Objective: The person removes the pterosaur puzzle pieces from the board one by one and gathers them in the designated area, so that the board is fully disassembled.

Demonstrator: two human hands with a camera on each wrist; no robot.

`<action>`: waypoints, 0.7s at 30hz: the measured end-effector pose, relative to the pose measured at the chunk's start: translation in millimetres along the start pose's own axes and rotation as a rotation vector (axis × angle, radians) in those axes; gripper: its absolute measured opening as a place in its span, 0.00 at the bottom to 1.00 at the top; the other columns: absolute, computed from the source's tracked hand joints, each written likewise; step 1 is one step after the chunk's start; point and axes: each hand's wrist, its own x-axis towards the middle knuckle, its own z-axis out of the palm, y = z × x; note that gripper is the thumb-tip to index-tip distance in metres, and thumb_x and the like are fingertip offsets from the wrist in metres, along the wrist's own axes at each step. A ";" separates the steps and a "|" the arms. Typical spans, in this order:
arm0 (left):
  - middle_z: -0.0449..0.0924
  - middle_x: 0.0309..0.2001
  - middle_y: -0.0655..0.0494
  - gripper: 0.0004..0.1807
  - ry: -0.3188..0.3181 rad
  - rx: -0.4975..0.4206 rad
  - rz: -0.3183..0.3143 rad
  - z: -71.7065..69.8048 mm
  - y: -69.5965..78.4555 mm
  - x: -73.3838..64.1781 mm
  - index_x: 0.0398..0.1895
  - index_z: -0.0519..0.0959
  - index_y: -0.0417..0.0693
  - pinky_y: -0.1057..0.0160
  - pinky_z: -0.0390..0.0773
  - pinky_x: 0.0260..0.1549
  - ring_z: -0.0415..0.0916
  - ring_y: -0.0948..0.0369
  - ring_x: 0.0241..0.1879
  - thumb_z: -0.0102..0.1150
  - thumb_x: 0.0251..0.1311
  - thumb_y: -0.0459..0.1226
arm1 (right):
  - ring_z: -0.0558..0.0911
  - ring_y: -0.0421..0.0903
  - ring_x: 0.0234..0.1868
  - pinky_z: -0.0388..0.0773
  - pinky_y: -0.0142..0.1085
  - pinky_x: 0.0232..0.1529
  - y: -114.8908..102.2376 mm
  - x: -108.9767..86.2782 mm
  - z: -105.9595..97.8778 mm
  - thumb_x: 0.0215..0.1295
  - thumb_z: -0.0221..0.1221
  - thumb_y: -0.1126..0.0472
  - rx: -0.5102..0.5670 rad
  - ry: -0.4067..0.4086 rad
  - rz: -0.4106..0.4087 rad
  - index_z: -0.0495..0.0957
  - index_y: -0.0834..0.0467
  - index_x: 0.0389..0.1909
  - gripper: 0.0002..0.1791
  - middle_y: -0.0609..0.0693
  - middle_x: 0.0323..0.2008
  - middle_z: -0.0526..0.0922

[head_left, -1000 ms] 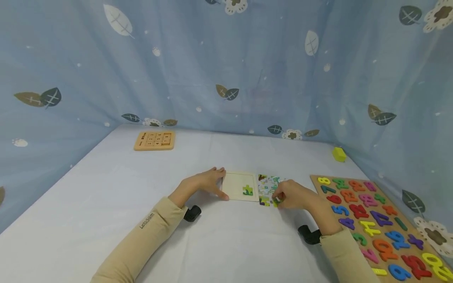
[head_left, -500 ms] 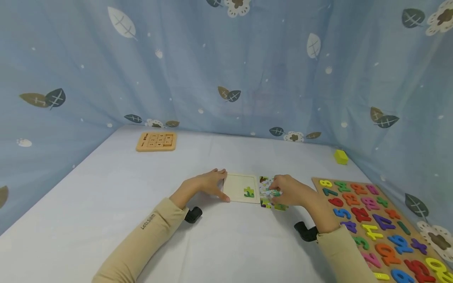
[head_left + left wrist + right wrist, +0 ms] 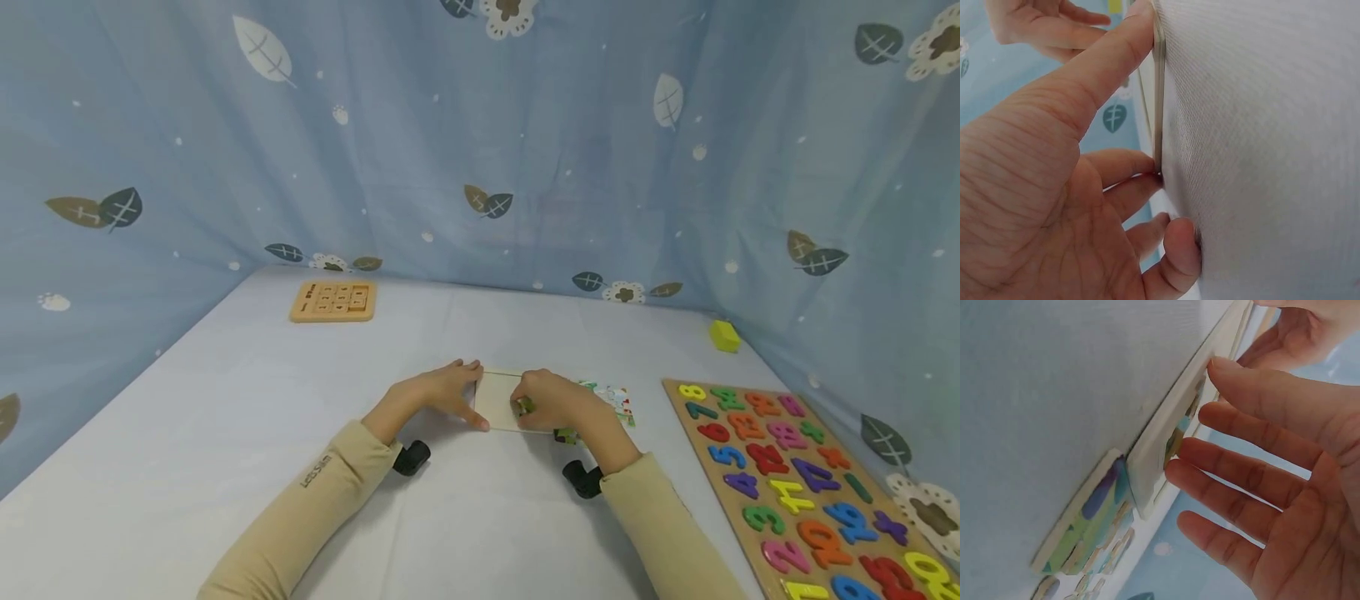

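Note:
A pale wooden puzzle tray [image 3: 495, 402] lies flat on the white table. My left hand [image 3: 446, 392] holds its left side, thumb at the near corner and fingers at the far corner; the left wrist view shows fingertips against the tray edge [image 3: 1159, 106]. Over the tray's right half, my right hand [image 3: 551, 402] pinches a small jigsaw piece, mostly hidden by the fingers. In the right wrist view, thumb and fingertips are low at the tray, around colored pieces [image 3: 1175, 442]. Right of the tray, more jigsaw pieces [image 3: 617, 400] lie partly under the right hand.
A board of colored numbers [image 3: 787, 475] lies at the right. A yellow block [image 3: 724, 336] sits at the back right, and a wooden sliding number puzzle [image 3: 333, 302] at the back left. A blue patterned curtain [image 3: 420, 142] hangs behind the table.
My right hand has moved left from the loose jigsaw pieces to above the tray, carrying a piece. My left hand has stayed at the tray's left side.

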 end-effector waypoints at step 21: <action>0.44 0.77 0.46 0.55 -0.006 0.013 0.010 -0.4 0.6 -2.0 0.75 0.49 0.39 0.44 0.48 0.72 0.38 0.44 0.76 0.69 0.52 0.53 | 0.74 0.39 0.23 0.73 0.30 0.25 -4.7 -3.9 7.3 0.55 0.66 0.67 0.022 0.090 0.084 0.87 0.63 0.30 0.04 0.52 0.32 0.86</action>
